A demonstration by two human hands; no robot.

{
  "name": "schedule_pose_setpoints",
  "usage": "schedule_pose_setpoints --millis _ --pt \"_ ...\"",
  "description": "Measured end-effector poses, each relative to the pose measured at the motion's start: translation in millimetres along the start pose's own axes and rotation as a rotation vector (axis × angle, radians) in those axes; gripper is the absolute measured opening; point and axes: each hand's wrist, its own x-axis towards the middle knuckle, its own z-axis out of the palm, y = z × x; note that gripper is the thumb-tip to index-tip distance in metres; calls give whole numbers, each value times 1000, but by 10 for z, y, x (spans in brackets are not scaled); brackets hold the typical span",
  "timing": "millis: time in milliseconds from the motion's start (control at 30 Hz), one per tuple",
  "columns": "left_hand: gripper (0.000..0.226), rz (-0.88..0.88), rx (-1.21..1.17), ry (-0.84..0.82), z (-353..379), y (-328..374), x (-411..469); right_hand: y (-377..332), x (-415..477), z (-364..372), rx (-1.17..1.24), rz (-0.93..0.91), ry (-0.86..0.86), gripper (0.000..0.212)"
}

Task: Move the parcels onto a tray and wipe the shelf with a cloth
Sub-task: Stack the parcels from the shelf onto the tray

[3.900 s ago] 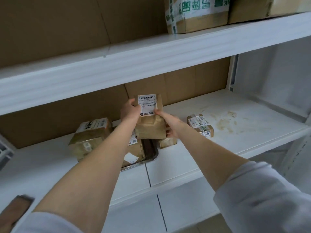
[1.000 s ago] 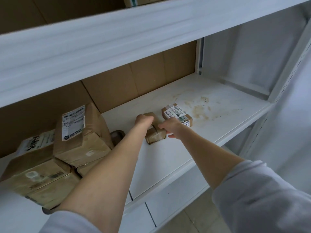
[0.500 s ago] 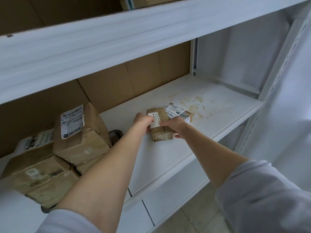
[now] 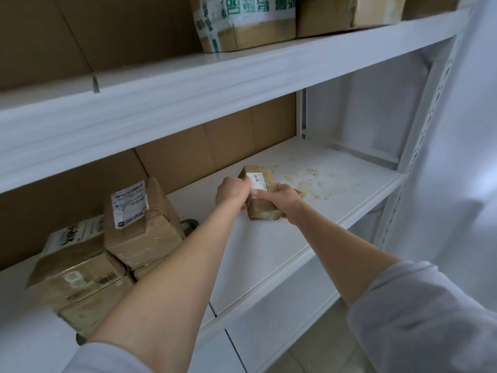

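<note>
Left hand [image 4: 231,193] and right hand [image 4: 290,202] grip the small parcel [image 4: 262,208], fingers curled round it — steadier from both sides. Probably headed for the tray [image 4: 189,224], clearing the stained shelf [image 4: 269,249].

Parcel storeroom: white metal shelving [image 4: 242,76], labelled cardboard parcels [image 4: 139,224].

The white metal shelf [image 4: 269,246] across mid-frame carries a metal tray [image 4: 189,225] at lower left, piled with brown parcels [image 4: 145,232]. Brownish stains [image 4: 304,181] mark its bare right part. The upper shelf [image 4: 188,84] bears taped cartons [image 4: 242,20] at the top edge.
</note>
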Motion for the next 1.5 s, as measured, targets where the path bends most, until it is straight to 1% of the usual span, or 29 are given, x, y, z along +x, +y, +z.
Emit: schedule_pose_setpoints --millis 67,100,200,267,400,433,500,533,600,700,800,867,1000,1100,1133,1200,1233,1300,1367,1400,1500 --pt "23 62 44 13 -30 55 -40 -37 -43 26 21 -4 5 66" --pt "26 84 70 20 -44 81 -57 -57 -68 35 26 -1 9 67" --pt "34 132 123 24 -83 136 -98 -116 -169 55 25 19 15 57" --pt "37 155 114 20 -106 152 -115 -127 -197 57 34 38 19 58" --pt "26 132 50 15 -150 125 -133 -138 -242 40 6 52 33 54" --pt "33 121 38 26 -160 124 -149 -132 -256 35 -4 37 38 56" --pt "61 136 43 55 -186 124 -172 -110 -267 43 -20 9 63 67" --pt "70 165 58 67 -198 120 -168 -101 -271 54 -34 -7 81 73" --pt "75 232 96 76 -232 116 -160 -87 -285 81 -64 -46 112 83" --pt "78 298 133 32 -273 119 -158 -69 -283 88 -151 -78 131 96" --pt "83 315 186 4 -282 118 -162 -58 -300 87 -290 -119 168 96" --pt "85 311 218 21 -290 106 -158 -55 -304 89 -324 -142 181 97" --pt "85 289 223 25 -314 90 -148 -66 -293 106 -319 -137 152 101" --pt "82 292 158 14 -326 95 -152 -81 -285 112 -175 -96 99 101" --pt "77 291 130 14 -323 93 -151 -90 -292 108 -107 -76 79 95" --pt "48 297 97 31 -317 110 -153 -114 -298 92 8 -23 29 70" --pt "40 295 96 42 -312 121 -157 -121 -297 88 33 3 15 64" --pt "47 286 96 51 -312 137 -182 -118 -293 77 55 47 9 56" --pt "46 282 88 36 -304 126 -168 -121 -276 70 89 77 5 49" --pt "44 280 84 22 -298 119 -161 -118 -268 67 105 85 3 50" --pt "38 253 78 -21 -260 112 -152 -127 -232 75 110 93 33 65"
